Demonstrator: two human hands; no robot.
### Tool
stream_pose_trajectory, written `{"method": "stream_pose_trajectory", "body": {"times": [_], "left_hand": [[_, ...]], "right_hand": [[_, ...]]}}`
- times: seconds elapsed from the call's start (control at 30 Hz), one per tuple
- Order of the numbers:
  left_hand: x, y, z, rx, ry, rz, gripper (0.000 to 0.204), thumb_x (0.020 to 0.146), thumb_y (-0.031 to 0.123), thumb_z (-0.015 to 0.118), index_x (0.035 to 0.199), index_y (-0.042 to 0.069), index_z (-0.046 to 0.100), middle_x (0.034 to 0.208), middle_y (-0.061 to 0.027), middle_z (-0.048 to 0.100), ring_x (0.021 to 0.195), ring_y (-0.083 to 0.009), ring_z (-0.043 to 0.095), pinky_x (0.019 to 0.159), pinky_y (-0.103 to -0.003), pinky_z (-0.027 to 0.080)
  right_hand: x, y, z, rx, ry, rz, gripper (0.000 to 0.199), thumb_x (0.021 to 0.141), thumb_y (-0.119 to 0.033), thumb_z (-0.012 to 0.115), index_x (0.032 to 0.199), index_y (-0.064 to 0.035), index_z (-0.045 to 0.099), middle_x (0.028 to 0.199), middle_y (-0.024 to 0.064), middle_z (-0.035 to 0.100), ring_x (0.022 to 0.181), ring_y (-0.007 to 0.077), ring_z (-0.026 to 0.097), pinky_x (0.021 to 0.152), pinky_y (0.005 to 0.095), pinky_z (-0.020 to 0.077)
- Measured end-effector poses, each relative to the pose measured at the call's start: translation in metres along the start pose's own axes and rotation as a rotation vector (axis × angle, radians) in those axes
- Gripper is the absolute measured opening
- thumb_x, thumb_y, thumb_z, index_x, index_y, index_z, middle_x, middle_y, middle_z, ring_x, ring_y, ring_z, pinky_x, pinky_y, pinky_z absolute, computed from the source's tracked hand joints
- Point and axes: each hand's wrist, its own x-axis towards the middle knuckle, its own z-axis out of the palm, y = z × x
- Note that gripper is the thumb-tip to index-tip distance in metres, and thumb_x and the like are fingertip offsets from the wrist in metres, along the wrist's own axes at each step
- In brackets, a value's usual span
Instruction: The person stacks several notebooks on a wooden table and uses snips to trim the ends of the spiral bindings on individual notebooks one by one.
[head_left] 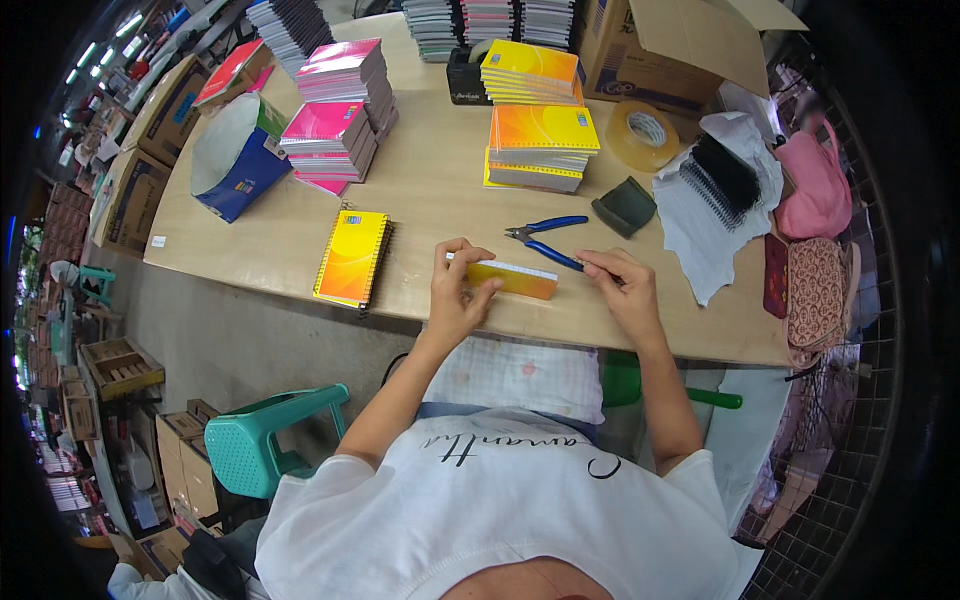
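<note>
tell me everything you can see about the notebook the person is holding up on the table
The notebook is small, with a glossy yellow-to-orange cover and a pale band along its upper long edge, where the pages show. It stands on its long edge on the wooden table, tilted a little. The left hand grips its left end and the right hand is at its right end. Blue-handled pliers lie just behind it.

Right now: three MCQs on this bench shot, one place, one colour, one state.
1. Where do the blue-handled pliers lie?
A. on the table just beyond the hands
B. on the green stool
C. inside the cardboard box

2. What colour is the stool at lower left?
A. red
B. teal green
C. white

3. How is the yellow-orange notebook in hand?
A. lying shut, untouched
B. held up on edge between left hand and right hand
C. stacked on a pile

A: pliers on tabletop. B: stool teal. B: both hands grip its ends.
</note>
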Motion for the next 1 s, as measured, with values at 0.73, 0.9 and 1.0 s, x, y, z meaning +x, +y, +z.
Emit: {"method": "stream_pose_trajectory", "body": {"times": [0.73,0.9,1.0], "left_hand": [[0.000,0.000,0.006,0.007,0.046,0.030,0.031,0.075,0.009,0.075,0.099,-0.002,0.058,0.093,-0.0117,0.053,0.095,-0.0268,0.046,0.080,-0.036,0.041],[-0.002,-0.008,0.009,0.024,0.064,0.038,0.033,0.074,0.011,0.077,0.097,-0.002,0.057,0.089,-0.0110,0.055,0.095,-0.0268,0.046,0.080,-0.037,0.041],[-0.001,-0.007,0.008,0.032,0.054,0.038,0.033,0.073,0.012,0.078,0.095,-0.002,0.057,0.091,-0.0111,0.054,0.094,-0.0267,0.046,0.080,-0.037,0.041]], "right_hand": [[0.008,-0.009,0.008,-0.062,-0.144,-0.187,0.019,0.076,-0.002,0.068,0.094,-0.0046,0.071,0.082,0.0092,0.065,0.078,0.0246,0.061,0.069,0.0330,0.0473],[0.008,-0.014,0.008,-0.085,-0.172,-0.167,0.019,0.073,-0.001,0.069,0.092,-0.0047,0.071,0.086,0.0098,0.067,0.085,0.0252,0.061,0.074,0.0340,0.0471],[0.007,-0.008,0.010,-0.054,-0.140,-0.189,0.019,0.072,0.000,0.069,0.090,-0.0043,0.070,0.087,0.0096,0.067,0.085,0.0253,0.060,0.075,0.0343,0.0469]]}}
